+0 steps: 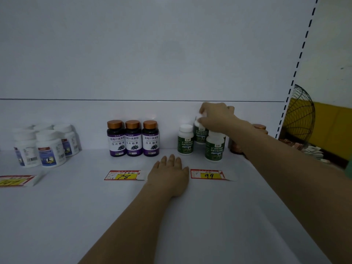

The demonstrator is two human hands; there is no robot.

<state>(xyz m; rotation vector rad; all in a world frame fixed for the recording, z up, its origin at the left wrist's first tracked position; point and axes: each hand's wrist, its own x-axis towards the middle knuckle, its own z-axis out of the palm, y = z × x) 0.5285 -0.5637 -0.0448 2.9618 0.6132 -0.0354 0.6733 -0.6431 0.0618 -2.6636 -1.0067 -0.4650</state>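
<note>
Three green-labelled bottles [214, 149] stand grouped behind the 99 price tag [208, 174], at about one o'clock from the left hand [168, 175]. Keeping them together by their tag suggests shelf tidying. The right hand [217, 117] reaches over the front two to the rear bottle [200, 133], which stands upright near the back panel, at twelve o'clock of the group. Its fingers [206, 109] curl narrowly down round the white cap, thumb underneath, seemingly gripping it to lift or shift it. The left hand lies flat on the shelf [76, 206], fingers straight and close together, probably steadying the reach.
</note>
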